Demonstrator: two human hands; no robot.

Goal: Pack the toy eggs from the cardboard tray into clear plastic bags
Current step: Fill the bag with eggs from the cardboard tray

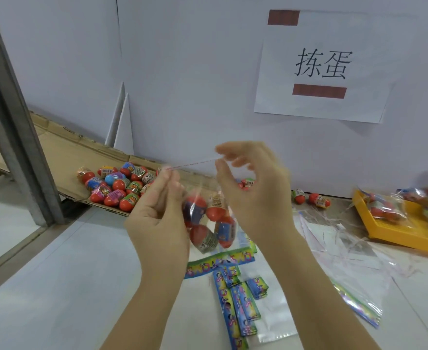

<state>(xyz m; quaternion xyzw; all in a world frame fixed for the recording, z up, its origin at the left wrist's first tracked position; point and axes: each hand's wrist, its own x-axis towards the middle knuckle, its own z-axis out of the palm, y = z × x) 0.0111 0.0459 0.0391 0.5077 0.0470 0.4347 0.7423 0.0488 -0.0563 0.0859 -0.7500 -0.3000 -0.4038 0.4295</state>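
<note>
left hand [157, 210] fingers [168, 176] pinch one end of the clear plastic bag [201, 186] along its top edge. right hand [256, 198] fingers [221, 168] pinch the other end, the remaining fingers loosely curled. bag hangs between both hands, above the table [56, 286], containing several toy eggs [208, 223]. loose eggs [117, 188] lie in the cardboard tray [64, 152], rear left.

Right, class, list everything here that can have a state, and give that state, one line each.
bag, held up, eggs inside, top stretched taut
left grip, pinching the bag's top corner
right grip, pinching the bag's top edge
cardboard tray, partly filled with loose eggs
yellow tray, holding packed bags
two eggs by the wall, lying loose on the table
empty bags, lying flat on the table
</note>
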